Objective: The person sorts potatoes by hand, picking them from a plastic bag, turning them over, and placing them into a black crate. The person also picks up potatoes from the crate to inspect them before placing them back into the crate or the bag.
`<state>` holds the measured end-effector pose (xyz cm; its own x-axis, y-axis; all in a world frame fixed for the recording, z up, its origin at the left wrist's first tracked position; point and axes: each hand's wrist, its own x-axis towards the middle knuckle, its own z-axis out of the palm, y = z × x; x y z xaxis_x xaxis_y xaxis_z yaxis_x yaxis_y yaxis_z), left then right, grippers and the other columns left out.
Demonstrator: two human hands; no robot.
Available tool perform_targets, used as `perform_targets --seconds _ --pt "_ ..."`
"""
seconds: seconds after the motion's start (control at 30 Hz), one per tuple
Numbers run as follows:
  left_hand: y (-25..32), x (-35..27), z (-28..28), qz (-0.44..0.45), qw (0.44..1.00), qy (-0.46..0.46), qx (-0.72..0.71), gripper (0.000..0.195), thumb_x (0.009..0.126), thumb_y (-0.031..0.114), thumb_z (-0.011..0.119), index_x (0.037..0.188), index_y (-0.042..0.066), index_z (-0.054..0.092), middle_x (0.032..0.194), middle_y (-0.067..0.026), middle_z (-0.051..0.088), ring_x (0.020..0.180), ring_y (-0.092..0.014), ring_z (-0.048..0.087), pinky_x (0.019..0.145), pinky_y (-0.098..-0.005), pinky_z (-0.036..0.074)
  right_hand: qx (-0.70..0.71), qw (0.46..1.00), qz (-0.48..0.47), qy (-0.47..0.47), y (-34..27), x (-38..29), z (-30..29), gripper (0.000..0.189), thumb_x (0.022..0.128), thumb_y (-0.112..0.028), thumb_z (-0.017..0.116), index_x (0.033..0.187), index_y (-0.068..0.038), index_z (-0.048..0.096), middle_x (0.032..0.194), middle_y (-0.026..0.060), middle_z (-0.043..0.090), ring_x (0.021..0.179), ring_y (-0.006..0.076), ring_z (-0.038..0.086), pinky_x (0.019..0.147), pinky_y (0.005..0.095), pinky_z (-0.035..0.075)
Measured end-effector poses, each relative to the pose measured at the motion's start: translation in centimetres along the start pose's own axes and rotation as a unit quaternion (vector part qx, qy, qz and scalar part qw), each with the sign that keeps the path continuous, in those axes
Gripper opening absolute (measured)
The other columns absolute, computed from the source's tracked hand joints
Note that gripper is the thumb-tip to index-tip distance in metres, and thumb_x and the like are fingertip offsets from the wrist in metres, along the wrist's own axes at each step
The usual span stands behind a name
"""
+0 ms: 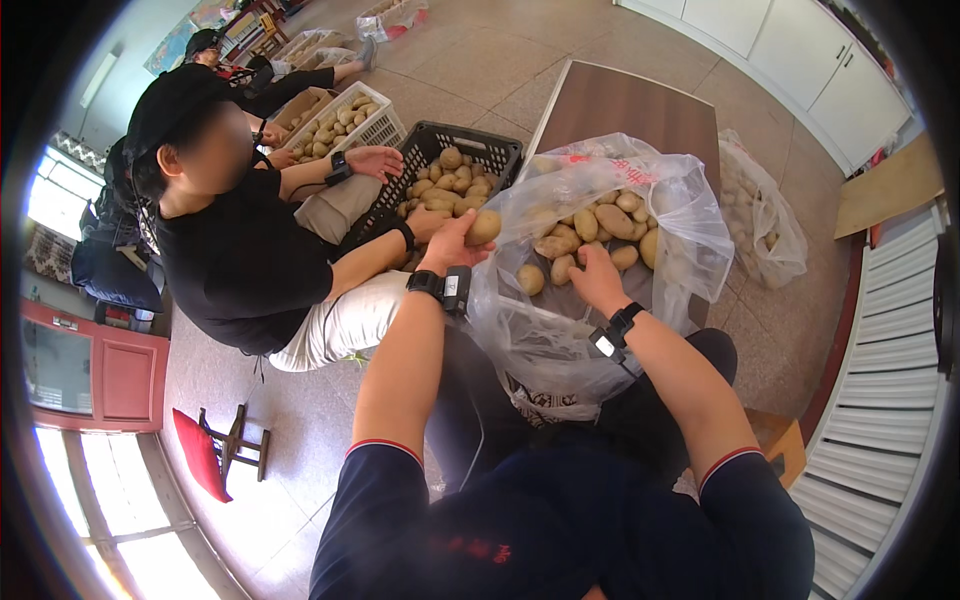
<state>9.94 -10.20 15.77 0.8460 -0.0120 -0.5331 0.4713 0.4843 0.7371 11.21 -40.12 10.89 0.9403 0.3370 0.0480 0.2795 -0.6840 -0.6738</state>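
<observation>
My left hand (pixel 452 246) holds a round potato (pixel 484 227) at the left edge of a clear plastic bag (pixel 517 330). My right hand (pixel 600 279) is inside the bag's opening, fingers apart, with its fingertips close beside a small potato (pixel 562 270). Whether they touch it is hard to tell. Several potatoes (pixel 615 221) lie heaped at the back of the bag, and a single round potato (pixel 530 280) rests nearer its left side. The bag sits on the end of a brown table (pixel 600 105), its near edge draping towards my lap.
At my left sits a co-worker (pixel 247 247), one hand (pixel 427 223) right behind mine, over a black crate (pixel 469 135) of potatoes. Beyond stands a white crate (pixel 390 120) of potatoes. Another bag (pixel 757 210) lies right of the table. A red-cushioned stool (pixel 202 454) lies on the floor.
</observation>
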Motion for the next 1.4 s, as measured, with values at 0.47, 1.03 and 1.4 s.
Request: perform_targets --seconds 0.47,1.03,1.4 --pt "0.0 0.1 -3.7 0.089 0.961 0.218 -0.147 0.037 0.102 0.031 0.041 0.123 0.001 0.049 0.109 -0.0174 0.06 0.084 -0.033 0.064 0.068 -0.0429 0.058 -0.213 0.968 -0.113 -0.073 -5.1 -0.1 0.1 0.05 0.082 -0.008 0.055 0.131 -0.016 0.048 0.13 0.0146 0.048 0.083 0.0361 0.066 0.067 0.047 0.055" --pt "0.5 -0.8 -5.0 0.044 0.947 0.287 -0.136 0.035 0.1 0.025 0.048 0.126 0.002 0.047 0.117 -0.0182 0.056 0.094 -0.034 0.062 0.071 -0.0474 0.06 -0.322 0.925 -0.195 -0.053 -3.7 -2.0 1.6 0.036 0.083 -0.014 0.057 0.119 -0.018 0.058 0.115 0.0125 0.051 0.083 0.0329 0.06 0.065 0.0418 0.05" --pt "1.3 2.5 -23.6 0.189 0.944 0.266 0.054 0.033 0.099 0.021 0.05 0.127 0.004 0.046 0.122 -0.0171 0.054 0.103 -0.035 0.059 0.081 -0.0514 0.058 -0.21 0.942 -0.26 -0.027 -5.1 -3.8 1.0 0.038 0.085 -0.009 0.054 0.123 -0.013 0.054 0.111 0.014 0.051 0.089 0.0344 0.058 0.068 0.0424 0.053"
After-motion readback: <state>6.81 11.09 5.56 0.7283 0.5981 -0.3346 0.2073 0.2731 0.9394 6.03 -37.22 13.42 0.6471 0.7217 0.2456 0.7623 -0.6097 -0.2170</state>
